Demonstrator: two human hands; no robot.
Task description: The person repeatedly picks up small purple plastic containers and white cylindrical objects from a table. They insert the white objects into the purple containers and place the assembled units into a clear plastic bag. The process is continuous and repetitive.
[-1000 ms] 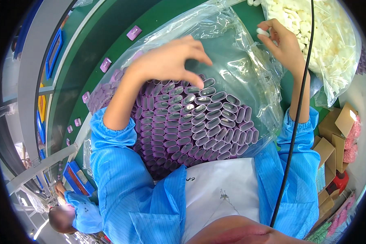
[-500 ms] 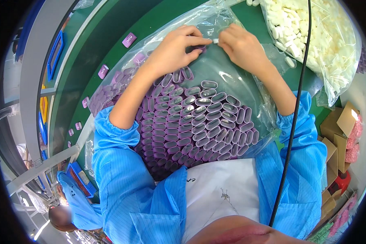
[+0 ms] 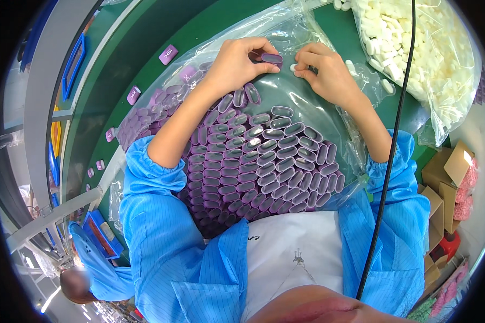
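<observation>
My left hand (image 3: 237,62) pinches one purple oblong case (image 3: 272,58) by its end above the bag. My right hand (image 3: 326,70) sits just to its right, with a small white foam piece (image 3: 293,68) between its fingertips, close to the case's open end. Under both hands lies a clear plastic bag (image 3: 307,124) packed with several rows of the same purple open-ended cases (image 3: 264,161), resting against my lap. Blue sleeves cover both forearms.
At the upper right stands a clear bag of white foam pieces (image 3: 420,48). Loose purple cases (image 3: 168,54) lie on the green conveyor belt (image 3: 145,81). Cardboard boxes (image 3: 447,177) are at the right; a black cable (image 3: 390,156) hangs in front. Another person in blue (image 3: 91,269) is at lower left.
My right hand came back from the white-piece bag to the middle with a white piece. My left hand lifted a purple case, and the two hands now meet.
</observation>
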